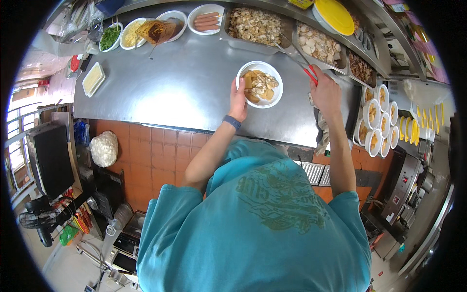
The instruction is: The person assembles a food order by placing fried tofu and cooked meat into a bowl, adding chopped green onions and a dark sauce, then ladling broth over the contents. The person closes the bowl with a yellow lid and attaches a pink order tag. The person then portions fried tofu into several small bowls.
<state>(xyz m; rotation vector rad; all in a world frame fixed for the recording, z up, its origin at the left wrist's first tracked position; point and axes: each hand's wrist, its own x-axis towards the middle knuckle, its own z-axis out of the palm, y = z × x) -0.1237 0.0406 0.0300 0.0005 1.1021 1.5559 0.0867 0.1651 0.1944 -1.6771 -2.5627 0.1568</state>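
Note:
My left hand grips the left rim of a round white bowl, which holds yellowish chunks and pale sliced pieces. The bowl is over the steel counter. Farther right, my right hand is closed around red-handled metal tongs. Their metal arms reach away to the left, with the tips at the near right corner of a steel tray of chopped pale-brown pieces. Whether the tips pinch anything is too small to tell. Beside that tray is another with pale slices.
Filled white bowls stand stacked at the right end, near yellow lids. Along the back are bowls of chopped greens, shredded yellow food and sausages. A yellow-lidded tub sits on the overhead shelf. A white foam tray lies left.

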